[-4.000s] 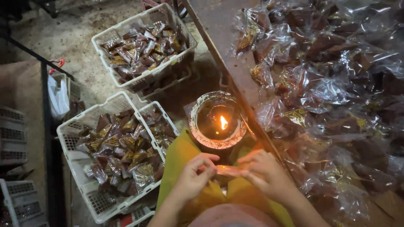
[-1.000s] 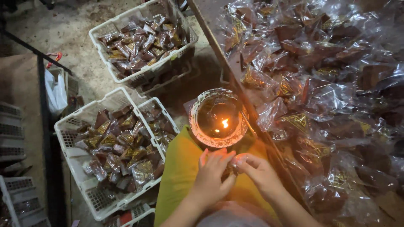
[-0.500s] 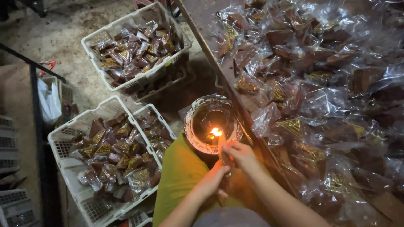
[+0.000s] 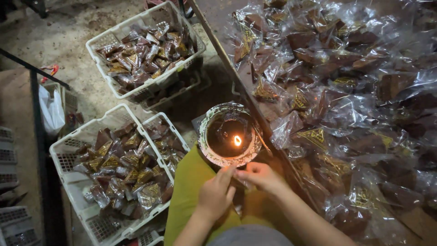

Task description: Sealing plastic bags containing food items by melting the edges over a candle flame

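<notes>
Pinching a clear packet (image 4: 237, 181) between left hand (image 4: 216, 195) and right hand (image 4: 258, 175), a person holds it by the lamp (image 4: 229, 135) flame (image 4: 237, 140), apparently to seal it, at lower centre.

Small clear packet (image 4: 240, 181), pinched between both hands beside lit lamp (image 4: 229, 135).

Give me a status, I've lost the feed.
Left hand and right hand pinch a clear packet beside the lamp's flame. Nothing between.

Dim where I sit; the small flame (image 4: 237, 140) glows overexposed in its bowl (image 4: 207, 136). Glare flecks the plastic packets (image 4: 346, 105). Corners fall dark, edges slightly soft.
</notes>
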